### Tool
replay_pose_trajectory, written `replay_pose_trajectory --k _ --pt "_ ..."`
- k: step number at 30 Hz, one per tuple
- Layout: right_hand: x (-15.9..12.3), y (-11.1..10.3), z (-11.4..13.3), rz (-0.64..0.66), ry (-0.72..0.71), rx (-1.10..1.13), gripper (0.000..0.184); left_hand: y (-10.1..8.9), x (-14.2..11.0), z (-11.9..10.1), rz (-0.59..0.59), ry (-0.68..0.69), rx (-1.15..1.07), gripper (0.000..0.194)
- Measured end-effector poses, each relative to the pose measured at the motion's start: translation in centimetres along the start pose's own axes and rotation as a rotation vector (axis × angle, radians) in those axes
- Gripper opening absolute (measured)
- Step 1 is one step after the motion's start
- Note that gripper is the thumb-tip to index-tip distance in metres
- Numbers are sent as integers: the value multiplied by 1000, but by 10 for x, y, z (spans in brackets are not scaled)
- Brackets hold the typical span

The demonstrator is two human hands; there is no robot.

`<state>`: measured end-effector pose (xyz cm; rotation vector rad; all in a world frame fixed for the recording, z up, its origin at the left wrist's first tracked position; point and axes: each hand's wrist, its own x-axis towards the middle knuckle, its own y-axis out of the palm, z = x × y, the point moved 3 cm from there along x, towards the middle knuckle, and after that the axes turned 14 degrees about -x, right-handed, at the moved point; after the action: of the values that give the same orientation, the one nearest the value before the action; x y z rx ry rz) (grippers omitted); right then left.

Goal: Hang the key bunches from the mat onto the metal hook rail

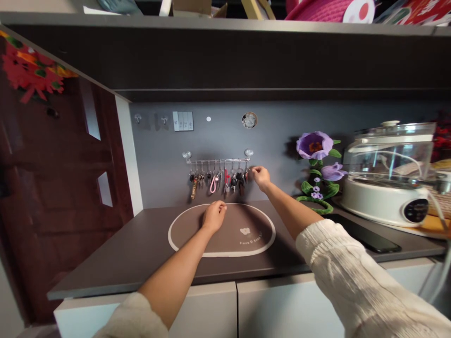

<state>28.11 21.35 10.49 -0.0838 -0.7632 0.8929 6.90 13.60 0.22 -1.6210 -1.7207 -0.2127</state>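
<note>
A clear key rack (220, 161) is fixed to the grey back wall, with several bunches of keys (240, 178) hanging from its hooks. A pink strap (213, 184) and a red cord (226, 176) hang among them. My right hand (261, 178) is raised just beside the rack's right end, thumb and fingers pinched together; whatever they may hold is too small to make out. Lower down, my left hand (214, 217) is over the brown oval mat (225, 244), its fingers curled in and nothing showing in them. Whether it touches the mat I cannot tell.
A dark shelf (232, 56) overhangs the counter (148, 253). To the right stand a purple artificial flower (314, 145), a white appliance with a clear top (384, 202) and a black phone (373, 237). A brown door (59, 197) is at the left.
</note>
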Motion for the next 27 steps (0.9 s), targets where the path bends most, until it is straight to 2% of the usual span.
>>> replay_pose_trajectory --k 4,8,11,15,18,21,27 --pt "-39 -4 11 125 47 141 14 -1 0 -3 -26 -27 -90 24" --pt "-82 -7 23 263 58 300 34 -14 -1 -17 -56 -99 -273 55" --pt "-112 -15 32 334 -31 385 58 -33 -8 -40 0 -34 -352 76" --pt "-150 -28 41 370 -238 439 86 -60 -29 -63 115 81 -409 94" --pt "-176 -34 41 408 -339 418 96 -74 -50 -64 154 85 -389 100" --pt "-195 -36 36 449 -368 341 101 -79 -68 -59 186 76 -342 100" --pt "-211 -38 31 494 -420 265 96 -81 -85 -53 207 69 -285 100"
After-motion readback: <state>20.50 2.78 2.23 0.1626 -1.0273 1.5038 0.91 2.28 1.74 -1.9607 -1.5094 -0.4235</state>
